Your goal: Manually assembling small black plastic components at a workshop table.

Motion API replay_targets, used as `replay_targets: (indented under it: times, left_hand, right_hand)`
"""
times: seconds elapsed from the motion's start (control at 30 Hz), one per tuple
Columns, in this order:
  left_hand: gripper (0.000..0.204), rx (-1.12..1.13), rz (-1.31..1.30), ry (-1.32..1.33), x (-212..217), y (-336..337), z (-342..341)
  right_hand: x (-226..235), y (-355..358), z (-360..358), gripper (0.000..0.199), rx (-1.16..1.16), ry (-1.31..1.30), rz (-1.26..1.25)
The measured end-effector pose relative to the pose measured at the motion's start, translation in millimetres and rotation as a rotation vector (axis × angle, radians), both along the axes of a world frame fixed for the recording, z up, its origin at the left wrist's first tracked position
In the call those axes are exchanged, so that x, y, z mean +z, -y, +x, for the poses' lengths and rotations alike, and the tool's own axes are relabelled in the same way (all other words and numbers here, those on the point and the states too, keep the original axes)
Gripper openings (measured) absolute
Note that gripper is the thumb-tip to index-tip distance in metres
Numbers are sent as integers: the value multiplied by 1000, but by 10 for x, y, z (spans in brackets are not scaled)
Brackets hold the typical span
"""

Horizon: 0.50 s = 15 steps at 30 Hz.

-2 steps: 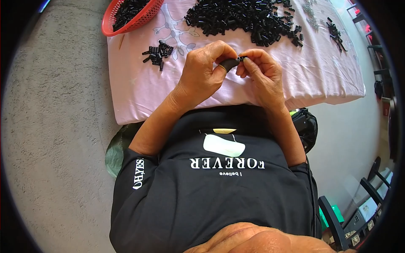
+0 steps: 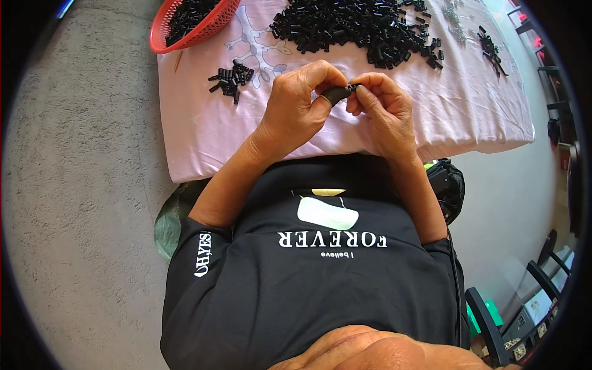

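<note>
My left hand (image 2: 295,102) and my right hand (image 2: 390,111) meet above the near part of the pink cloth, fingertips almost touching. Between them they pinch a small black plastic piece (image 2: 352,87), mostly covered by the fingers. A dark finger cot (image 2: 336,95) covers the left thumb. To the left of my hands lies a small group of black pieces (image 2: 232,80). Beyond them spreads a big heap of similar short black tubular pieces (image 2: 351,28).
A red plastic basket (image 2: 206,28) of black pieces stands at the far left, with a thin wooden stick (image 2: 178,60) nearby. Longer black parts (image 2: 491,52) and small pale bits (image 2: 453,21) lie at the far right of the pink-covered table (image 2: 203,139). A black bag (image 2: 446,188) sits below its edge.
</note>
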State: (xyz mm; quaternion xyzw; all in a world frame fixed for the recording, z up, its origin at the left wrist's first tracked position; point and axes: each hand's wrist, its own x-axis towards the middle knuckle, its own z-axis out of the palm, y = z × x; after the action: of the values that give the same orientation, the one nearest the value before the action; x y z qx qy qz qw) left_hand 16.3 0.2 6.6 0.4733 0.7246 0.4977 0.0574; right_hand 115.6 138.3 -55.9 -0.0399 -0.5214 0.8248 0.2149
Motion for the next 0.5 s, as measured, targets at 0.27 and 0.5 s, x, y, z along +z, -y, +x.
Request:
replay_targets:
  times: [0.27,0.5]
  left_hand:
    - [9,4,-16,109,-17,25,25]
    - [14,-70,-89,220,18,71,12]
  right_hand:
    - [11,8,18,12,16,-11,-24]
    - [10,1,33,11,41,-6,-19]
